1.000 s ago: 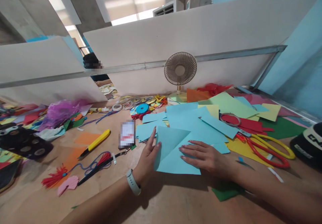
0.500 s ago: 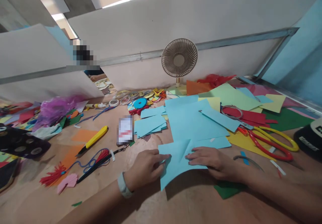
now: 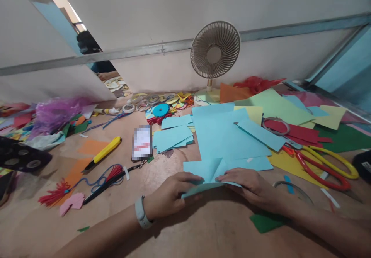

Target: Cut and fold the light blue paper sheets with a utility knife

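Observation:
A light blue sheet of paper (image 3: 213,175) with a crease near its middle lies between my hands, its near edge bent up off the table. My left hand (image 3: 178,190) grips the left side, fingers on top and the thumb side partly beneath. On the right side, my right hand (image 3: 247,184) holds the sheet with fingers over it, the thumb hidden. Just beyond lie a larger light blue sheet (image 3: 220,134) and a narrow blue strip (image 3: 261,134). Several cut blue pieces (image 3: 172,138) are stacked to the left of it.
Red and yellow-handled scissors (image 3: 321,169) lie at right, near a tape ring (image 3: 276,126). A yellow cutter (image 3: 102,155), a badge on a lanyard (image 3: 142,142) and a red tassel (image 3: 56,193) are at left. A fan (image 3: 214,51) stands at the back; a person shows through the partition gap.
The near edge of the blue sheet has been lifted and curled up, with both hands now gripping it instead of lying flat on top. The camera view has tilted down slightly.

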